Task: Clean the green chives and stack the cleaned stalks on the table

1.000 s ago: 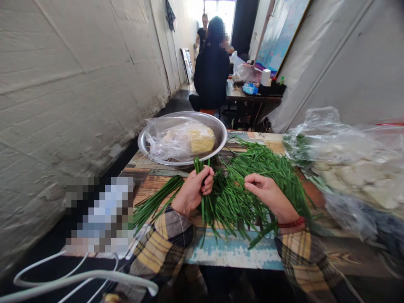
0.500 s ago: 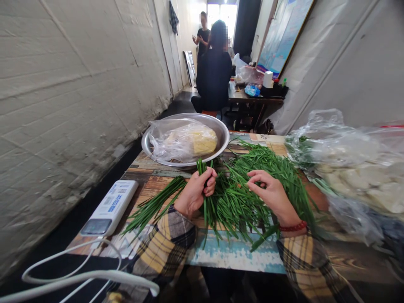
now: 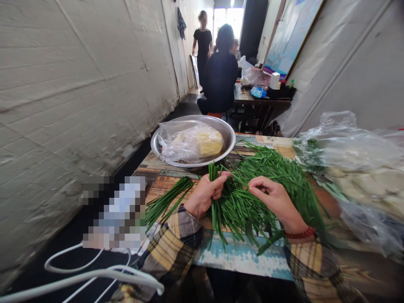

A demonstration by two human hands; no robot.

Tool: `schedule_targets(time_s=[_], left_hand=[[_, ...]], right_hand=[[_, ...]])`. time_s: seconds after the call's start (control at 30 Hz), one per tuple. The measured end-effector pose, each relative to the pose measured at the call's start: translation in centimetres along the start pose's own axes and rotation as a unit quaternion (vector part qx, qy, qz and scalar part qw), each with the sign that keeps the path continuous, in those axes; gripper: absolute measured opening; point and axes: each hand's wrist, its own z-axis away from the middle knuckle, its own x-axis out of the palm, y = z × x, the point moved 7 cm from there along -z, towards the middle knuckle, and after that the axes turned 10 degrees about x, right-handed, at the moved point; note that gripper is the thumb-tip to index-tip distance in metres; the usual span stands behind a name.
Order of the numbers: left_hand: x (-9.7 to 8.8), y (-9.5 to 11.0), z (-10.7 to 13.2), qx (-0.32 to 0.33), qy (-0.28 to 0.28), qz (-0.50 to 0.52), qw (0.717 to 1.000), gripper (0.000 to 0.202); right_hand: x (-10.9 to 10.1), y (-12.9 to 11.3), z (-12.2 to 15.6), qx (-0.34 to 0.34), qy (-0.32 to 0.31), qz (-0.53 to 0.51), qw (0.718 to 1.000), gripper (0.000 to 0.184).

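Note:
My left hand (image 3: pixel 205 192) is closed around an upright bunch of garlic chives (image 3: pixel 213 169), whose cut ends stick up above the fist and whose green blades hang below. The thumb lies along the bunch and the index finger points right. To the right, my right hand (image 3: pixel 274 198) pinches the end of a thin chive blade (image 3: pixel 240 180) between thumb and forefinger. A loose pile of chives (image 3: pixel 271 168) spreads under and behind both hands. Left of my left hand, a neater bundle of chives (image 3: pixel 168 200) lies on the patterned wooden table (image 3: pixel 240 259).
A metal basin (image 3: pixel 227 134) holding a clear plastic bag (image 3: pixel 186 141) with something yellow stands behind my left hand. Plastic bags with pale round pieces (image 3: pixel 362 181) lie at right. White cables (image 3: pixel 104 275) cross the lower left. Two people are farther back by another table (image 3: pixel 249 99).
My right thumb and forefinger now pinch a blade, and my left index finger has stretched out to the right. The view has shifted slightly left. The standing person in the back has lowered their hands.

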Motion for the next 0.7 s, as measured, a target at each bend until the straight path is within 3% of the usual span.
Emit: schedule_targets(time_s=[0.43,0.57,0.7], left_hand=[[0.1,-0.2,-0.2,0.004,-0.011,0.005,1.0,0.03],[-0.3,0.2,-0.4,0.02,0.018,0.016,1.0,0.031],[-0.4,0.7,-0.4,0.033,0.021,0.021,0.999,0.032]], right_hand=[[1.8,-0.2,0.4,0.045,-0.081,0.003,0.996,0.021],[1.0,0.6,0.2,0.064,-0.087,-0.025,0.994,0.024],[-0.8,1.8,-0.2,0.1,-0.043,-0.07,0.992,0.028]])
